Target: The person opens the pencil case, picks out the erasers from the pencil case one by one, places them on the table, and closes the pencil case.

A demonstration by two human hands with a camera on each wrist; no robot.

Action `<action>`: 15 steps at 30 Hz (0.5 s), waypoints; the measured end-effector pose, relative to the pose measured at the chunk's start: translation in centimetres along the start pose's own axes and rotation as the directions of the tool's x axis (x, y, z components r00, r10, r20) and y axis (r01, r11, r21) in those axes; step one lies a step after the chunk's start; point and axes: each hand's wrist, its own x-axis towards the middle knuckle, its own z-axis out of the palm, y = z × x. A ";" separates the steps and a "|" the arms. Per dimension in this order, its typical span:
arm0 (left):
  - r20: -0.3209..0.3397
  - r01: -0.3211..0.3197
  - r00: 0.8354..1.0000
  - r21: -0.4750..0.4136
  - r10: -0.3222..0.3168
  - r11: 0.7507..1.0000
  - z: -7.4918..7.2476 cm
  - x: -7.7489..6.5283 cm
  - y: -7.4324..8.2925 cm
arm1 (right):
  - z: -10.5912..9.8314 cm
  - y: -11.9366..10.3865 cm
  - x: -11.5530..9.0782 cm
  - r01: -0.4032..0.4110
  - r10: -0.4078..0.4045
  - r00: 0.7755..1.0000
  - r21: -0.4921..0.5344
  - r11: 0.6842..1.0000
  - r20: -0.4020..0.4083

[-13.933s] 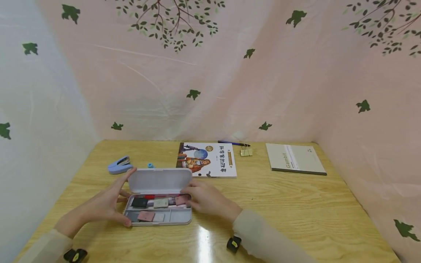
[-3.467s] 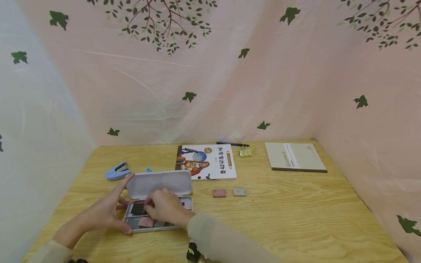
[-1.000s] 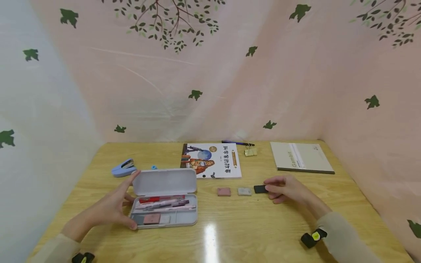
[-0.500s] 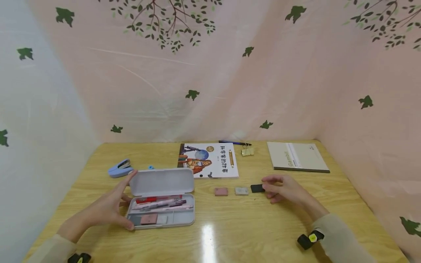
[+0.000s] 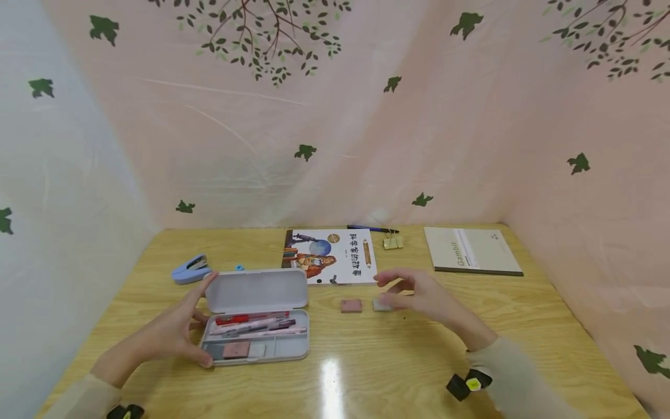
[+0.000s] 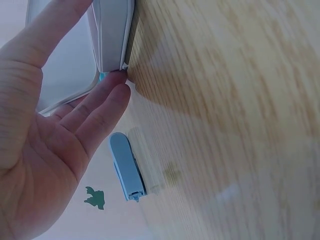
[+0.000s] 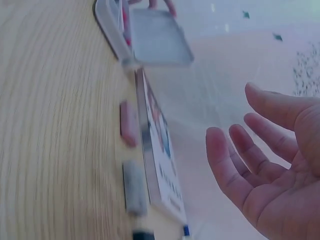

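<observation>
My left hand (image 5: 162,340) holds the left end of an opened white pencil case (image 5: 292,347), thumb at its front corner and index finger on the raised lid (image 5: 256,292). Inside lie several pens (image 5: 253,327) and, in the front row, a pink eraser (image 5: 237,350) between a grey and a white block. My right hand (image 5: 426,299), empty with fingers loosely bent, hovers over the erasers on the table. A pink eraser (image 5: 351,306) and a light grey eraser (image 5: 380,305) lie in a row. A black eraser (image 7: 143,235), hidden in the head view, shows at the right wrist view's bottom edge.
Behind the case lie a blue stapler (image 5: 189,270), a small blue item (image 5: 239,267) and an illustrated book (image 5: 340,256). Further right are a dark blue pen (image 5: 361,227), a gold binder clip (image 5: 393,242) and a beige notebook (image 5: 473,253). Curtains enclose the table (image 5: 398,372).
The pink, light grey and black erasers came out of the case onto the table. My right hand has let go of the black eraser and moved left. My left hand stays at the case.
</observation>
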 end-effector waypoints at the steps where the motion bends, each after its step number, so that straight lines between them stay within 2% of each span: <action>1: -0.001 0.001 1.000 -0.002 -0.001 1.000 0.0 -0.1 0.0 | 0.6 -0.4 0.3 0.016 -0.016 1.000 -0.004 1.000 0.014; 8: 0.000 0.014 1.000 0.021 -0.014 1.000 0.2 -0.3 0.0 | 4.9 -2.4 3.3 0.070 -0.072 0.988 0.022 0.997 0.136; 12: 0.000 0.029 1.000 0.022 -0.029 0.999 0.1 0.0 -0.1 | 7.3 -3.0 5.1 0.137 -0.140 0.971 0.030 0.990 0.194; 15: 0.003 0.015 1.000 0.014 -0.015 1.000 0.0 0.0 -0.1 | 9.3 -3.4 6.4 0.192 -0.192 0.954 0.024 0.981 0.232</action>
